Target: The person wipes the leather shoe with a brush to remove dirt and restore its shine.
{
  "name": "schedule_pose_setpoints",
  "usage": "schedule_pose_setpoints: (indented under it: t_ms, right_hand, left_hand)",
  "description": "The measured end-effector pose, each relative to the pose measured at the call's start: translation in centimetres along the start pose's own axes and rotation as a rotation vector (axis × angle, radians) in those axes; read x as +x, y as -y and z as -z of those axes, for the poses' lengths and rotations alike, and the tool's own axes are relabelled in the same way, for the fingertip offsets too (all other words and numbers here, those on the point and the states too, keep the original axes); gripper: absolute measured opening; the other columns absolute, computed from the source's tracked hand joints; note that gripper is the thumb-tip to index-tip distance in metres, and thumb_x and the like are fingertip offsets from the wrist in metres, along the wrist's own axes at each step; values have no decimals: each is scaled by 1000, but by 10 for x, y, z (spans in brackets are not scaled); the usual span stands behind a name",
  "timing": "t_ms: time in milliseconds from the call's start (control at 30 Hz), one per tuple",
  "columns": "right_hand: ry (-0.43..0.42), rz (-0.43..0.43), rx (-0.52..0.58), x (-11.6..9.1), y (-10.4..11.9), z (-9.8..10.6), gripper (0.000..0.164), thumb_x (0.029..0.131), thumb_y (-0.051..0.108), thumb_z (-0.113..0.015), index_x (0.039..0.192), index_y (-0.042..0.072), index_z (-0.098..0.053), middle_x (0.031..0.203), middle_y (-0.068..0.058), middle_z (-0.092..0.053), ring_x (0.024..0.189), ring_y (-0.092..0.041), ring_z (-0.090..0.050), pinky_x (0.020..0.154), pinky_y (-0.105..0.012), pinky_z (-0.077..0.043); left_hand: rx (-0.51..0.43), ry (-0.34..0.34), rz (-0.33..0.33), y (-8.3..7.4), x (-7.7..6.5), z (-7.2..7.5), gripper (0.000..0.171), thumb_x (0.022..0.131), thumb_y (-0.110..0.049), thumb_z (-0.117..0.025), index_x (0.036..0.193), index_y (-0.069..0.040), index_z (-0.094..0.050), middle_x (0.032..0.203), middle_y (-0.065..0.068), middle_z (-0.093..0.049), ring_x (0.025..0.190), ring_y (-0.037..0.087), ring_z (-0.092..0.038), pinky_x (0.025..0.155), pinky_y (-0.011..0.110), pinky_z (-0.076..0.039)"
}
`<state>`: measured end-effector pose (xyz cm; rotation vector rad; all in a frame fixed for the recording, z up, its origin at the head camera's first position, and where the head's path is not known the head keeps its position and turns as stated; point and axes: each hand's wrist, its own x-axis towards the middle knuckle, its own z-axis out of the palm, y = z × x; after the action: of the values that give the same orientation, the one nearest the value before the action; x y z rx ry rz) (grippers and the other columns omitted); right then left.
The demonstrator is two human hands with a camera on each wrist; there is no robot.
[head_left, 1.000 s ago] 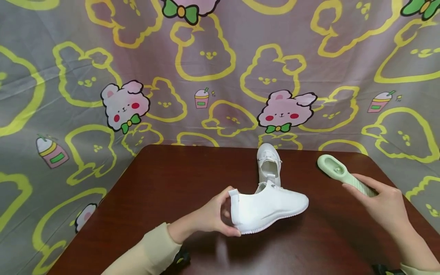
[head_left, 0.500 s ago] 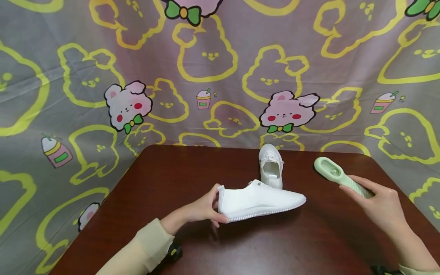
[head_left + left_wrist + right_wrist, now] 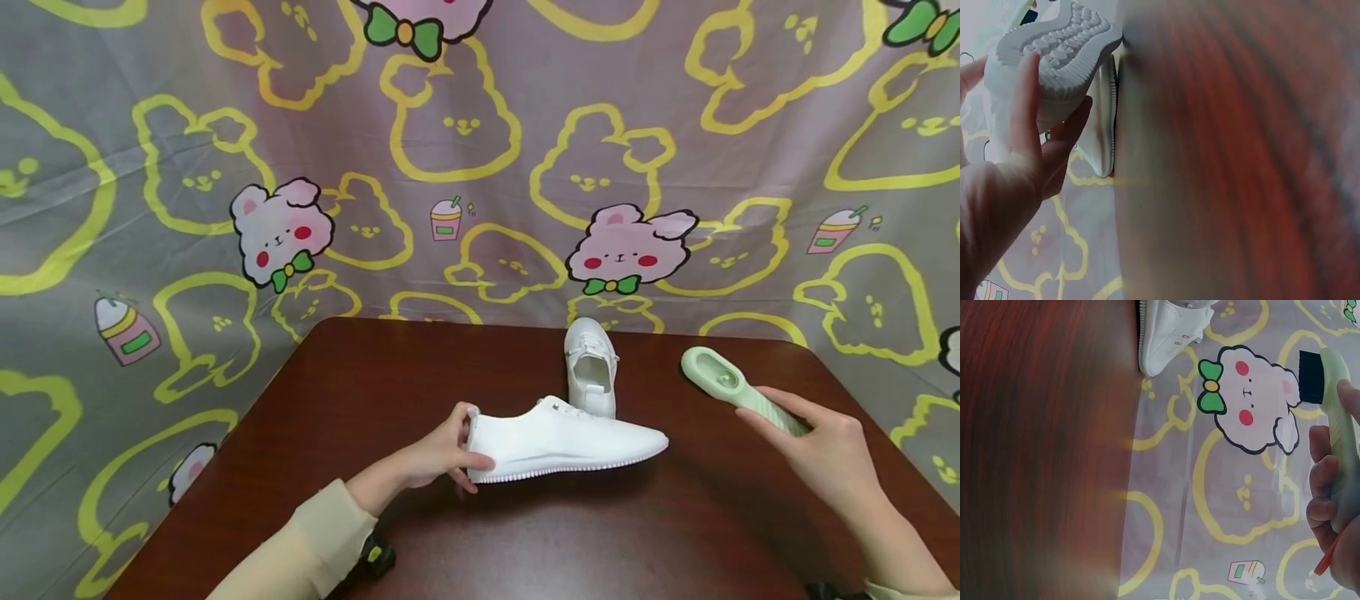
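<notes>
My left hand grips a white shoe by its heel, thumb on the near side. The shoe is held sideways with its toe to the right, and in the left wrist view its ridged sole faces the camera. Behind it, a second white shoe rests on the table, toe toward the back. My right hand holds a pale green brush by the handle, apart from both shoes. Black bristles show under the brush head in the right wrist view.
The dark red-brown table has its far edge against a grey curtain printed with yellow outlines and pink rabbits. A small orange strip shows by my right hand in the right wrist view.
The held shoe has moved left and levelled out, its toe staying at the right, so more of the shoe behind shows. The brush has shifted slightly left.
</notes>
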<state>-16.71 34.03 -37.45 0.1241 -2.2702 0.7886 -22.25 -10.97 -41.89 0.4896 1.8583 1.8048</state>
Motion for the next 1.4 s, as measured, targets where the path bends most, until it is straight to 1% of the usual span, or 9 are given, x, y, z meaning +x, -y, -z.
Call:
schedule_pose_setpoints:
  t_ms: [167, 233, 300, 400, 600, 767, 967, 1200, 1400]
  right_hand:
    - [0, -4, -13, 1, 0, 0, 37, 71, 16, -87, 103, 4, -74, 81, 22, -63, 64, 11, -44, 54, -16, -35]
    - [-4, -1, -9, 1, 0, 0, 37, 71, 15, -87, 103, 4, -75, 81, 25, -62, 64, 11, -44, 55, -15, -35]
    - [-10, -1, -4, 1, 0, -1, 37, 70, 14, -87, 103, 4, -75, 82, 39, -53, 65, 12, -44, 55, -15, -35]
    - [-12, 17, 15, 1, -1, -3, 37, 69, 13, -87, 103, 3, -74, 83, 47, -48, 64, 11, -44, 56, -14, -35]
    - [-11, 31, 17, 1, -2, -4, 37, 68, 13, -88, 102, 2, -74, 84, 48, -47, 64, 12, -45, 56, -14, -35]
    - [-17, 34, 13, 1, -3, -3, 36, 68, 12, -88, 101, 3, -75, 85, 48, -47, 66, 15, -45, 57, -14, -35]
    - [-21, 39, 16, 1, -3, -2, 36, 68, 12, -88, 101, 2, -75, 85, 48, -47, 65, 15, -45, 56, -14, -35]
    - [-17, 53, 28, 2, -2, -3, 36, 69, 11, -87, 102, 4, -75, 86, 47, -49, 65, 14, -46, 57, -14, -36]
    - [-3, 36, 26, 0, -2, -4, 36, 69, 13, -87, 102, 4, -75, 84, 47, -48, 63, 12, -45, 55, -15, -35]
  left_hand:
    - [-89, -13, 65, 1, -2, 2, 63, 84, 6, -68, 123, -8, -20, 116, 21, -48, 89, 30, -60, 64, 48, -56]
    - [-93, 6, 73, 2, -4, 3, 71, 81, 8, -70, 127, -9, -18, 120, 21, -47, 92, 31, -61, 69, 47, -56]
    - [-84, 27, 67, 1, -5, 4, 79, 78, 10, -73, 130, -10, -16, 124, 21, -46, 96, 31, -62, 72, 43, -56]
    - [-29, 33, 27, 2, -6, 3, 86, 73, 11, -76, 131, -9, -15, 125, 20, -47, 101, 29, -62, 74, 35, -54]
    - [124, 26, -77, 1, -3, 1, 89, 72, 7, -79, 132, -5, -14, 126, 20, -48, 104, 28, -60, 80, 30, -50]
    - [170, 39, -132, -3, 0, 5, 108, 77, 4, -78, 150, -17, -2, 130, 23, -47, 104, 30, -61, 79, 37, -53]
    - [255, 74, -213, -5, 2, 6, 99, 78, 6, -75, 150, -14, -11, 127, 23, -49, 108, 29, -58, 83, 33, -50]
    - [318, 32, -230, -1, 2, 4, 105, 70, 7, -83, 148, -15, -16, 130, 19, -45, 116, 29, -54, 84, 30, -50]
    - [405, 30, -253, -3, 1, 7, 101, 76, -2, -82, 151, -18, -16, 130, 18, -47, 114, 26, -55, 87, 29, -49]
